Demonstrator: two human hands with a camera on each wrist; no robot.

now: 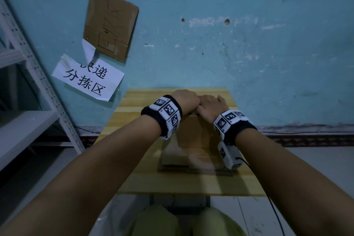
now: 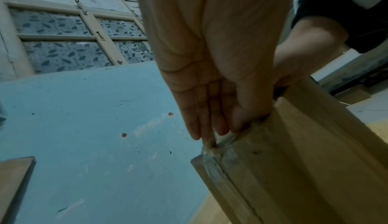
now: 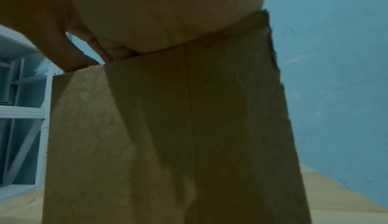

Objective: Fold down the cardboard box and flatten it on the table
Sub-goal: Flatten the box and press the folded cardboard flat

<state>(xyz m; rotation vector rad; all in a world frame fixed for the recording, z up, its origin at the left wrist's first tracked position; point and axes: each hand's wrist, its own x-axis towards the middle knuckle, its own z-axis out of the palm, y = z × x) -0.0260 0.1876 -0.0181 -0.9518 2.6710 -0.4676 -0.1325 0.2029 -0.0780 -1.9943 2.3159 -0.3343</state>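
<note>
A brown cardboard box (image 1: 195, 136) stands partly collapsed on the wooden table (image 1: 134, 140), its lower flaps spread toward me. Both hands meet at its top edge. My left hand (image 1: 186, 100) pinches that edge near a taped corner. In the left wrist view its fingers (image 2: 210, 116) reach down the far side and the thumb presses the near face of the box (image 2: 293, 161). My right hand (image 1: 210, 105) lies over the top edge beside it. In the right wrist view the palm bears on the box (image 3: 168, 136), with the thumb in front and the fingers (image 3: 113, 51) curled behind.
The table stands against a blue wall (image 1: 249, 44) bearing a paper sign (image 1: 88, 78) and a cardboard sheet (image 1: 111, 23). A white metal shelf (image 1: 28, 117) stands at the left. A black cable (image 1: 272, 203) hangs from my right wrist past the table's right edge.
</note>
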